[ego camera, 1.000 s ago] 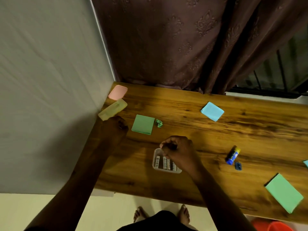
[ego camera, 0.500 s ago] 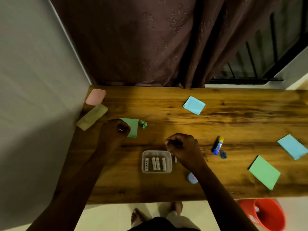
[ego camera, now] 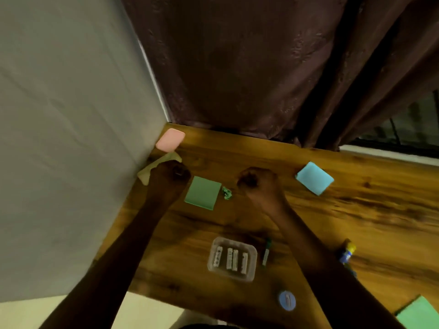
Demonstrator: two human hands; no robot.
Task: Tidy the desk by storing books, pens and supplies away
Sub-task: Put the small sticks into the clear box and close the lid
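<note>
Moving off the clear tray [ego camera: 231, 260], both hands are now working beyond its far side; half a second ago the right hand [ego camera: 257, 180] was hovering at the tray's right edge and the left hand [ego camera: 169, 176] was at the green pad [ego camera: 203, 195]. The right hand is curling into a fist beyond the tray, just right of the crumpled green scrap [ego camera: 226, 193]. Nothing is showing in it, though the palm is hidden. The left hand is curling too, far-left of the tray, overlapping the yellowish piece [ego camera: 164, 161] by the wall; I cannot tell if it is gripping that or only passing above it. The tray is holding four white pieces, with a green pen [ego camera: 266, 251] lying just right of it, the glue stick [ego camera: 346, 254] further right and the blue pad [ego camera: 314, 178] far-right. Judging from this, tray filling is pausing and the far items are coming next; pads, pen and glue are all waiting loose on the desk [ego camera: 356, 222].
</note>
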